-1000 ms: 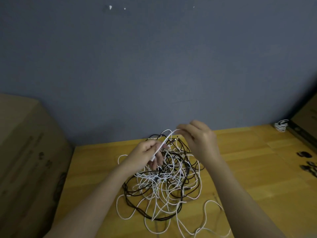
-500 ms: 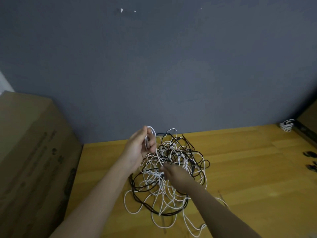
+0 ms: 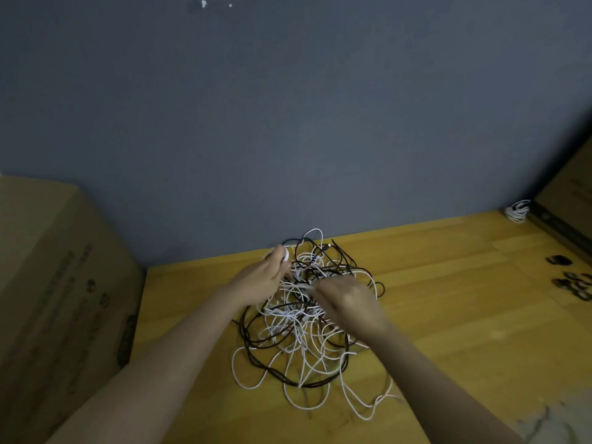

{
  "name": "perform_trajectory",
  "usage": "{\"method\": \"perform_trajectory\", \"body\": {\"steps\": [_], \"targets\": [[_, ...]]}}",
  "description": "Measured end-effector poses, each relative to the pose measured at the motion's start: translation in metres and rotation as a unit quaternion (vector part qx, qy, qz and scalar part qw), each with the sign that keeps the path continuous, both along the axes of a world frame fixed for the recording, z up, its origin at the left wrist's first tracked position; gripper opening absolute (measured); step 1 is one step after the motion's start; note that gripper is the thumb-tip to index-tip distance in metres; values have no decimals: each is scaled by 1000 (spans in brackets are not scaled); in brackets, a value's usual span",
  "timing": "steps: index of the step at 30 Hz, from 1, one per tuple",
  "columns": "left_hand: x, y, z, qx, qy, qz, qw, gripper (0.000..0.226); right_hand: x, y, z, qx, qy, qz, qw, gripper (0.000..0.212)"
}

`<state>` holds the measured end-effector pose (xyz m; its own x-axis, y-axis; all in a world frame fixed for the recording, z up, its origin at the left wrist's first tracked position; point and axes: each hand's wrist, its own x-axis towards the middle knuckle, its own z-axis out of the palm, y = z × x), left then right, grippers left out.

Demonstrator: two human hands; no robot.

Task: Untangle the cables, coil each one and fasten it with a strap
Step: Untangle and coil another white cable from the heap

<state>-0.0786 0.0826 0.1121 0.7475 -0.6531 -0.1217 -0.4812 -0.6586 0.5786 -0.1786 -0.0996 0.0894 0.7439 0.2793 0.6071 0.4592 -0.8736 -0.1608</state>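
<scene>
A tangle of white and black cables (image 3: pixel 304 334) lies on the wooden table (image 3: pixel 448 315) near the wall. My left hand (image 3: pixel 262 280) hovers at the pile's upper left and holds a small loop of white cable between its fingers. My right hand (image 3: pixel 349 302) is over the middle of the pile, blurred, its fingers pinching a white strand that runs toward the left hand. A finished white coil (image 3: pixel 517 211) lies at the table's far right by the wall.
A large cardboard box (image 3: pixel 54 283) stands left of the table. Another box (image 3: pixel 573 200) sits at the right edge. Several small black straps (image 3: pixel 573 280) lie on the table's right side. The grey wall (image 3: pixel 288 123) rises right behind the pile.
My left hand has dropped lower toward the pile with its white loop. My right hand has moved up from the pile's lower middle and now pulls a white strand.
</scene>
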Motion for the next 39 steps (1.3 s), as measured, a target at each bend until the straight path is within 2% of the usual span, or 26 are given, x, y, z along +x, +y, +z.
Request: {"method": "perform_trajectory", "body": {"steps": [1, 3, 6, 7, 9, 10, 12, 14, 16, 18, 21, 23, 25, 29, 30, 32, 33, 35, 37, 39], "targets": [[-7, -2, 3, -13, 14, -4, 1000, 23, 5, -7, 11, 32, -24, -23, 999, 26], [-20, -8, 16, -125, 80, -11, 989, 34, 15, -15, 33, 89, -66, -71, 991, 24], [-23, -16, 56, -304, 146, -28, 941, 45, 34, -22, 66, 216, -68, -127, 966, 23], [-22, -19, 70, -351, 172, -33, 920, 44, 40, -22, 70, 257, -25, -129, 957, 21], [-19, -24, 90, -434, 232, -35, 870, 38, 51, -19, 62, 350, 119, -107, 923, 20], [-16, -27, 98, -469, 259, -35, 844, 37, 53, -18, 49, 366, 181, -105, 907, 23], [-10, -34, 115, -519, 285, -33, 806, 34, 53, -14, 22, 321, 265, -106, 903, 29], [-4, -41, 131, -537, 272, -30, 798, 30, 56, -12, 14, 330, 317, -107, 883, 34], [5, -50, 153, -551, 244, -14, 798, 28, 75, -14, 47, 385, 275, -152, 868, 37], [18, -58, 184, -570, 198, 2, 798, 28, 100, -20, 125, 477, 128, -175, 851, 37], [38, -68, 242, -588, 122, 7, 800, 28, 118, -30, 269, 537, -73, -103, 834, 36], [46, -72, 271, -603, 103, 7, 791, 27, 117, -39, 323, 522, -130, -71, 840, 34], [48, -75, 283, -611, 99, 7, 785, 26, 118, -48, 330, 507, -139, -80, 847, 30], [31, -74, 277, -629, 165, -9, 759, 28, 120, -60, 268, 482, -66, -145, 862, 25], [26, -72, 271, -636, 186, -11, 749, 29, 117, -62, 248, 447, -41, -168, 878, 25], [17, -68, 259, -645, 211, -13, 734, 30, 102, -59, 205, 277, 26, -223, 934, 26], [13, -66, 252, -646, 216, -13, 732, 30, 94, -55, 185, 181, 64, -243, 951, 26], [8, -65, 235, -642, 208, -5, 738, 31, 79, -42, 155, 31, 124, -247, 961, 25], [6, -68, 215, -636, 204, 19, 744, 29, 63, -23, 134, -119, 131, -232, 957, 16], [5, -73, 193, -617, 192, 48, 762, 24, 47, -8, 117, -202, 111, -199, 953, 29]]}}
